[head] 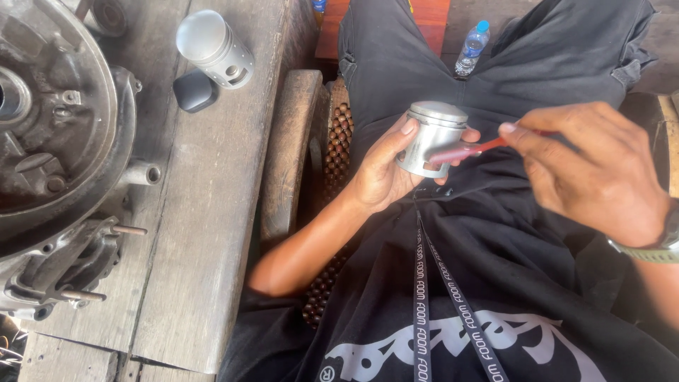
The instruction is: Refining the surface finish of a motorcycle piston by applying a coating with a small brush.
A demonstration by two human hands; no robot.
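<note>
A worn wooden bench [205, 233] fills the left of the view, and the person sits beside it in dark clothes with a lanyard [431, 283] hanging down the chest. The left hand [385, 170] is curled about a silver piston [433, 138], thumb up along its near side and fingers wrapped behind, holding it crown-up over the lap. The right hand [594, 166], at 3 o'clock from the piston, is closed on a red tool [470, 150] pinched between thumb and forefinger; the tool's tip lies against the piston's skirt, low on its right side. A watch [654, 247] sits on the right wrist.

On the bench at 10 o'clock from the piston a second piston [214, 48] lies on its side, with a small black block [194, 90] touching it below. An engine case [60, 155] takes up the bench's left end. A water bottle [472, 48] with a blue cap stands at 12 o'clock beyond the knees; what it holds cannot be told.
</note>
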